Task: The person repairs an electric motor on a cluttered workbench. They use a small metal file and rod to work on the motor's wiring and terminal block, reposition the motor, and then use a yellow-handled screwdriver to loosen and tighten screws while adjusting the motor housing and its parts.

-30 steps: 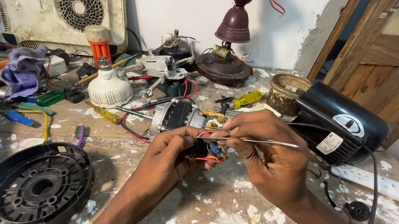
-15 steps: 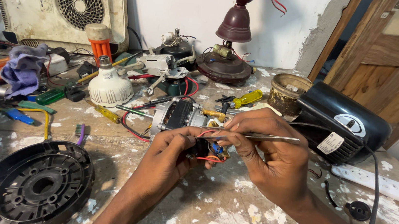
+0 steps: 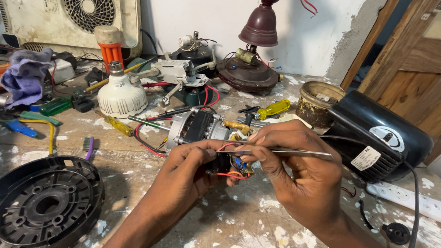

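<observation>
Metal tweezers [image 3: 282,151] being pinched in the right hand [image 3: 302,175], fingers closed tight, tips reaching into the red wires [image 3: 226,173]. Left hand [image 3: 189,167] curling narrowly around the small electric motor [image 3: 198,127], steadying it on the paint-spattered workbench [image 3: 231,233]. Lying beyond: yellow screwdriver [image 3: 273,108], white bulb [image 3: 122,95], black appliance housing [image 3: 381,137].
</observation>
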{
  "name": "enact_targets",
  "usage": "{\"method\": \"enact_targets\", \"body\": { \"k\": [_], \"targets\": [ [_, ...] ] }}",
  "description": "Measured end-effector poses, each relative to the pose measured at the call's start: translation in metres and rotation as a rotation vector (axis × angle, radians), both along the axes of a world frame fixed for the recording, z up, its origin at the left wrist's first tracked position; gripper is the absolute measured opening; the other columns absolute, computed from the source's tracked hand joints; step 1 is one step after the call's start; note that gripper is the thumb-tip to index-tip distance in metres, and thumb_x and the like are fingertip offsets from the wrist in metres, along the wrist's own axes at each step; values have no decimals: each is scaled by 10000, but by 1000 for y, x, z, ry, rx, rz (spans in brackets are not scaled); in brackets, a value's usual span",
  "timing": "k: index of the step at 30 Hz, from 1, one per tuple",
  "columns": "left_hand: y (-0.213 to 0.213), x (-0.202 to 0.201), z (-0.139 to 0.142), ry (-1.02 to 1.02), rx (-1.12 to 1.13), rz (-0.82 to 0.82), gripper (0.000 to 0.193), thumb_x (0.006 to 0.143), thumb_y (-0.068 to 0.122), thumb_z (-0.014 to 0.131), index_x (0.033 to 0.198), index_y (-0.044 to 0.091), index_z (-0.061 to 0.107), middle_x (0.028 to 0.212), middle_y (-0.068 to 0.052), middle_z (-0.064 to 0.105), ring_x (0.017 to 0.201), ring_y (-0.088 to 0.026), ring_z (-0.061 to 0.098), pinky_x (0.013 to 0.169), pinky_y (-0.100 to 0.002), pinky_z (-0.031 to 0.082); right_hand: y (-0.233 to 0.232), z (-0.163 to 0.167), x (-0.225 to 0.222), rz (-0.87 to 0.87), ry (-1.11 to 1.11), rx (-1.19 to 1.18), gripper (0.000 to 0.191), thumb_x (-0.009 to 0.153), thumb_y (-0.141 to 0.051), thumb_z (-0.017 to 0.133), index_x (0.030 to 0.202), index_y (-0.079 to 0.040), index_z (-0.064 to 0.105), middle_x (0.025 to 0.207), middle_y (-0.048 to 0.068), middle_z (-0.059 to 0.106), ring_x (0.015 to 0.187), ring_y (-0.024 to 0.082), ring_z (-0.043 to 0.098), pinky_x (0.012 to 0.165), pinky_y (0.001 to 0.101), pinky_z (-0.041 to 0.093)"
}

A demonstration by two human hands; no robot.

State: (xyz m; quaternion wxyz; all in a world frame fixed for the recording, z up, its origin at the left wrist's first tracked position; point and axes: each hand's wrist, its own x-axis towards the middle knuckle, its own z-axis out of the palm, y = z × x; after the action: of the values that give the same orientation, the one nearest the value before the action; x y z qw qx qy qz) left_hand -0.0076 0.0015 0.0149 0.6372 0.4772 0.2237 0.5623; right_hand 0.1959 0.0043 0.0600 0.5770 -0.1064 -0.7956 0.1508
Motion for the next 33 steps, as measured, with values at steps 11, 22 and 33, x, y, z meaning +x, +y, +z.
{"method": "enact_targets", "body": {
  "k": [11,22,33],
  "targets": [
    [2,0,0,-121,-24,-23,461,937,132,355,1203,-162,591,986,-234,701,876,-304,683,853,-445,570,1,-4,-1,43,33,-59,117,1014,48,625,1125,83,611,1120,172,634,1030,225,739,881,345,643],
    [-2,1,5,-54,5,11,446,1008,141,358,1212,-180,590,958,-211,689,860,-273,675,833,-407,574,1,-5,-2,58,83,-132,102,1037,40,589,1125,90,589,1100,169,629,1041,266,769,866,358,647],
    [0,0,3,-42,2,11,442,996,116,346,1210,-183,590,966,-228,694,862,-284,683,847,-409,580,-1,-6,-2,59,73,-121,112,1043,42,579,1142,91,596,1128,167,604,1055,279,762,879,369,644]
  ]
}}
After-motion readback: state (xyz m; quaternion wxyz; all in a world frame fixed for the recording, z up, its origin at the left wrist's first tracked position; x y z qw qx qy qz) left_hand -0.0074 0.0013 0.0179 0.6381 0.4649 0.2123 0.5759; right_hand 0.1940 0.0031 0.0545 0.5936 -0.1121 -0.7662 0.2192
